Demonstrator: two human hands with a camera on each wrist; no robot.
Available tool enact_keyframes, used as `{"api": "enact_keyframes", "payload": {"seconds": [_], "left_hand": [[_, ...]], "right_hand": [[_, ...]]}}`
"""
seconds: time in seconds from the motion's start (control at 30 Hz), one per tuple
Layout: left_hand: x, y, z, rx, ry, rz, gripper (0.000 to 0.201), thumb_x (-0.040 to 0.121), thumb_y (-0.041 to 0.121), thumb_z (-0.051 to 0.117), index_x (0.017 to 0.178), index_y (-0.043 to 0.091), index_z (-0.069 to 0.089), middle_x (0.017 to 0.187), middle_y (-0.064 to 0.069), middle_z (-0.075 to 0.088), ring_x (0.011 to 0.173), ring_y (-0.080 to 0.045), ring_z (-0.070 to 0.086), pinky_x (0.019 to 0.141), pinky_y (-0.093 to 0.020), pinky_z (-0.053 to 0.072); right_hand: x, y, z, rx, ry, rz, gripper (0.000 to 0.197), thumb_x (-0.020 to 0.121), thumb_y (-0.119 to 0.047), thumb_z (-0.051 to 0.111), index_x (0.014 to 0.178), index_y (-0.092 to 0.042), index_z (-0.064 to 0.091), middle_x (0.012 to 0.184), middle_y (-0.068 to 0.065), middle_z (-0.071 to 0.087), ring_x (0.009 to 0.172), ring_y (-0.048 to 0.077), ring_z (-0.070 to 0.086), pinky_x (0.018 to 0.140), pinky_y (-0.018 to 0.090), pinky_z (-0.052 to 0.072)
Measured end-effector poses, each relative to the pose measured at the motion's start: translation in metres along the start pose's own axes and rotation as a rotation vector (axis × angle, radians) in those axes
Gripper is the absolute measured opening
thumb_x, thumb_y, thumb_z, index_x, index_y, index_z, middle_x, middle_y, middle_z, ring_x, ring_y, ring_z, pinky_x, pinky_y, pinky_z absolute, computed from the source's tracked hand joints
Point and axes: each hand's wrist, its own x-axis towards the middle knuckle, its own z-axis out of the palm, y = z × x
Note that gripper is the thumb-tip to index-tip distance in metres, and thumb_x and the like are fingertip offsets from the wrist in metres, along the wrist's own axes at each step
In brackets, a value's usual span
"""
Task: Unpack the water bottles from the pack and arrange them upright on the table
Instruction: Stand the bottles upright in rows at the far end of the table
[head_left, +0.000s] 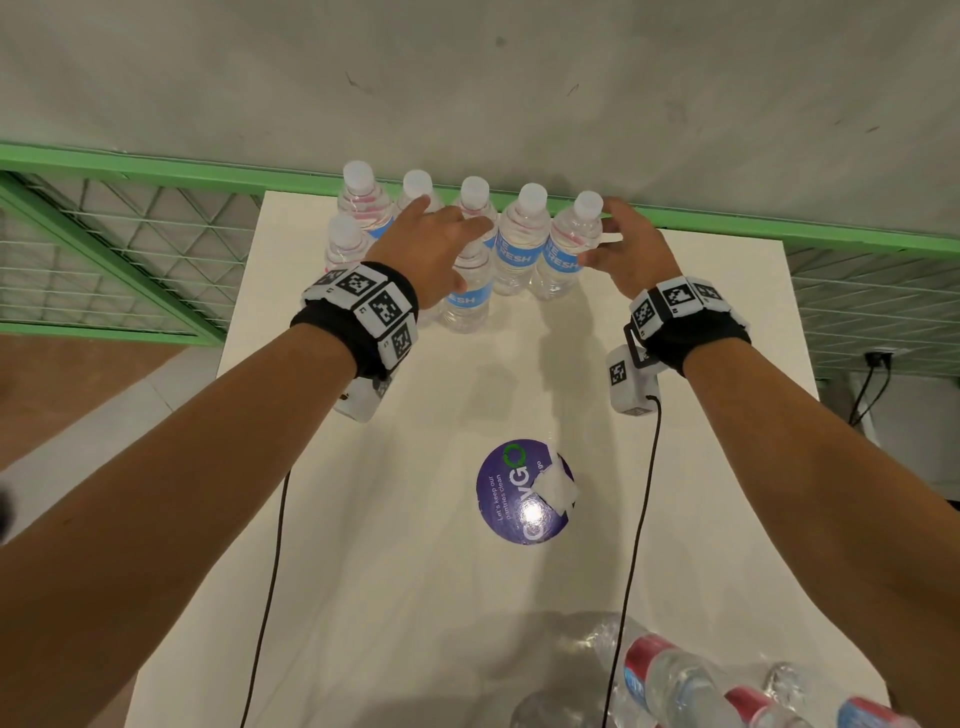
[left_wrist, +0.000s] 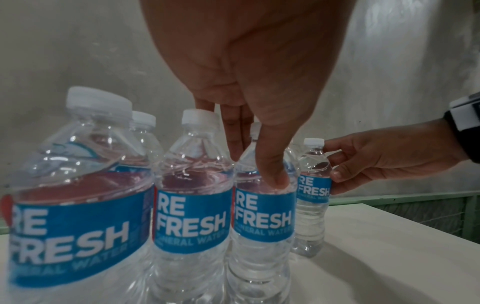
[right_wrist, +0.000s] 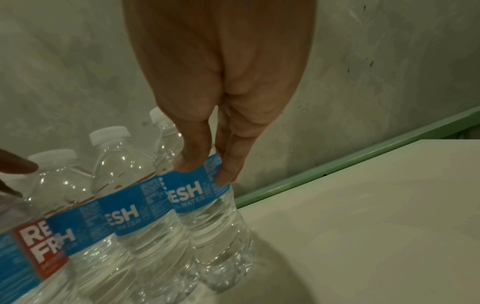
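Observation:
Several clear water bottles with blue labels and white caps stand upright at the far end of the white table (head_left: 405, 582). My left hand (head_left: 470, 249) reaches over a front-row bottle (head_left: 467, 301). In the left wrist view its thumb presses that bottle (left_wrist: 262, 216) at the shoulder, with the fingers down behind the neck. My right hand (head_left: 597, 234) pinches the rightmost back-row bottle (head_left: 563, 260), thumb and fingers on the label (right_wrist: 192, 191). The torn plastic pack (head_left: 675, 680) with more bottles lying on their sides sits at the near right edge.
A round purple sticker (head_left: 524, 493) with a white scrap lies mid-table. A green rail (head_left: 156, 161) and wire mesh run behind and beside the table, against a grey wall. Black wrist cables (head_left: 270, 597) hang down over the table. To the right of the bottles the tabletop is bare.

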Motion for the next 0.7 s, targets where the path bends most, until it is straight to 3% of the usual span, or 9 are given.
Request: {"api": "enact_keyframes", "payload": {"seconds": [0.33, 0.53, 0.7], "left_hand": [[-0.0002, -0.0018, 0.0000, -0.071, 0.009, -0.052, 0.066, 0.079, 0.028, 0.072, 0.136, 0.018, 0.041, 0.122, -0.015, 0.055, 0.111, -0.035, 0.048, 0.098, -0.041, 0.034], [0.0016, -0.0075, 0.0013, -0.172, -0.008, -0.064, 0.066, 0.084, 0.028, 0.066, 0.142, 0.019, 0.036, 0.122, -0.017, 0.056, 0.114, -0.035, 0.047, 0.100, -0.044, 0.034], [0.0011, -0.0087, 0.0000, -0.218, -0.003, -0.086, 0.061, 0.083, 0.033, 0.066, 0.138, 0.021, 0.043, 0.119, -0.015, 0.055, 0.110, -0.034, 0.050, 0.096, -0.041, 0.037]], "right_hand": [[0.0000, 0.0011, -0.0023, 0.021, -0.021, -0.001, 0.061, 0.079, 0.000, 0.068, 0.132, -0.019, 0.046, 0.124, 0.008, 0.059, 0.098, 0.023, 0.063, 0.093, 0.036, 0.047], [-0.0003, 0.0019, -0.0020, 0.028, -0.038, -0.009, 0.061, 0.080, 0.000, 0.067, 0.133, -0.019, 0.045, 0.127, 0.007, 0.059, 0.104, 0.022, 0.062, 0.090, 0.031, 0.044], [-0.0002, 0.0014, -0.0013, 0.020, -0.028, -0.008, 0.060, 0.080, 0.000, 0.068, 0.133, -0.019, 0.046, 0.125, 0.008, 0.059, 0.103, 0.022, 0.061, 0.091, 0.033, 0.045]]}}
